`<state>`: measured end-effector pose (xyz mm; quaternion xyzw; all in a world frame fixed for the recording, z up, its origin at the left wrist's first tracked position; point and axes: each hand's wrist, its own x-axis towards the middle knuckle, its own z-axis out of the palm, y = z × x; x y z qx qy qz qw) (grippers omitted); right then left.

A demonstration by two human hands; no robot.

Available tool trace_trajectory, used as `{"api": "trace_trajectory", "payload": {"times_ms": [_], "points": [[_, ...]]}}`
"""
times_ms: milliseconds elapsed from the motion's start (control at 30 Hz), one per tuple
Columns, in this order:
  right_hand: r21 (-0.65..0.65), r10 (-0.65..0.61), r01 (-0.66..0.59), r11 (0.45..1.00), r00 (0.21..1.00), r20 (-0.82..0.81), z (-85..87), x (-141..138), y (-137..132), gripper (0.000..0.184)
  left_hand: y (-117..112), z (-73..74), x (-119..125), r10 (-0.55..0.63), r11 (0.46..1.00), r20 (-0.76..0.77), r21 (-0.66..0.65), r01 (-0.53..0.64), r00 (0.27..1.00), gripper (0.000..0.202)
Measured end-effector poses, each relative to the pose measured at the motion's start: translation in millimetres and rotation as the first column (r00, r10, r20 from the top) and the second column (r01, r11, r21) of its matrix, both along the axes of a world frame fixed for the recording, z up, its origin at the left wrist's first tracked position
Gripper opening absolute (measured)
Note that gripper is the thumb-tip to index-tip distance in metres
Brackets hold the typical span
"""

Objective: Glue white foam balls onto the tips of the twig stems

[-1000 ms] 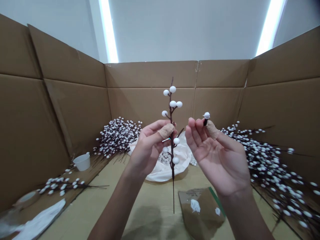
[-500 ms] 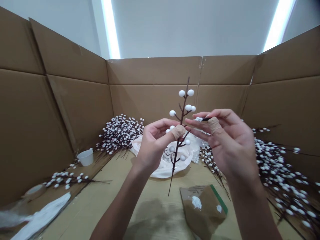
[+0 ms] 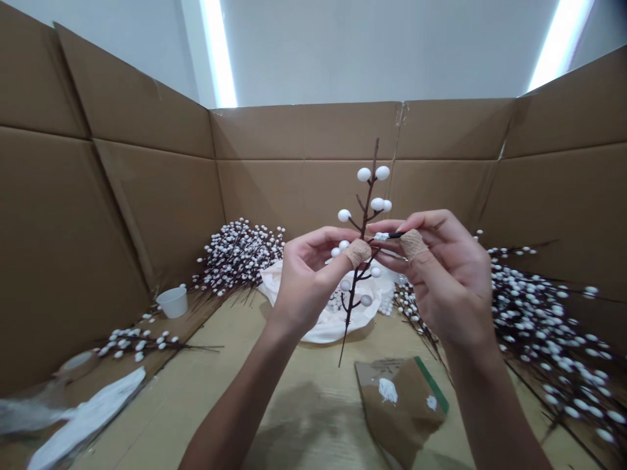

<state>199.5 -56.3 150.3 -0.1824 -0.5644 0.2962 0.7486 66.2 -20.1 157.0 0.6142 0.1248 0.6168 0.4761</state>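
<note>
My left hand [image 3: 306, 281] pinches a brown artificial berry branch [image 3: 351, 295] around its middle, with a tan wrap on the thumb. The branch stands nearly upright, its top leaning right; white berries sit on several twigs, while other twigs have bare ends. In my right hand [image 3: 450, 281], also with a wrapped thumb, is a thin dark stick [image 3: 394, 235] whose tip carries white paste. That tip meets or nearly meets a bare twig beside my left thumb. Below lies a brown cardboard piece [image 3: 401, 418] with dabs of white paste [image 3: 388, 390].
Piles of berry branches lie at back left [image 3: 240, 254] and along the right [image 3: 543, 326]. Behind my hands is a white bag [image 3: 318, 333] with berries. At left are a white cup [image 3: 173, 302], a tape roll [image 3: 76, 363] and a white tube-like packet [image 3: 93, 418]. Cardboard walls [image 3: 304, 134] surround the table.
My right hand has brought the pasted tip slightly left and down, closer to the twig at my left thumb. The branch has shifted a little right and up in view.
</note>
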Motion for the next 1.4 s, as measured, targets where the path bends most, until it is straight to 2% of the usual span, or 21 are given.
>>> {"api": "trace_trajectory", "payload": {"times_ms": [233, 533, 800, 967, 1067, 1167, 1300, 1400], "points": [[-0.026, -0.017, 0.017, 1.0, 1.0, -0.009, -0.7, 1, 2, 0.007, -1, 1.6, 0, 0.032, 0.999, -0.016, -0.036, -0.032, 0.999, 0.009], [-0.015, 0.001, -0.001, 1.0, 1.0, -0.028, -2.5, 1, 5, 0.003, 0, 0.0, 1, 0.008, 1.0, 0.004, -0.011, -0.008, 1.0, 0.009], [-0.043, -0.004, 0.003, 0.999, 1.0, -0.017, -2.6, 1, 4, 0.005, 1, -0.1, 1, 0.031, 0.999, -0.016, -0.01, -0.032, 0.999, 0.01], [-0.002, -0.02, 0.02, 1.0, 1.0, 0.003, -4.3, 2, 7, 0.005, 1, -0.9, 1, 0.039, 0.999, -0.013, -0.012, -0.039, 0.999, 0.01], [0.04, -0.021, 0.02, 0.999, 1.0, 0.019, -5.6, 4, 11, 0.005, 2, -1.6, 1, 0.084, 0.996, -0.035, 0.031, -0.083, 0.996, 0.009], [0.054, -0.026, 0.025, 0.998, 1.0, 0.015, -5.8, 5, 14, 0.003, 2, -1.1, 2, 0.184, 0.978, -0.035, 0.107, -0.18, 0.982, 0.007], [0.045, -0.043, 0.043, 0.998, 0.999, 0.015, -4.9, 5, 16, 0.006, -1, 0.1, 3, 0.336, 0.924, -0.034, 0.204, -0.323, 0.941, 0.004], [0.037, -0.051, 0.051, 0.998, 0.998, 0.021, -4.6, 5, 16, 0.007, -3, -1.0, 5, 0.398, 0.886, -0.033, 0.272, -0.374, 0.917, 0.005]]}}
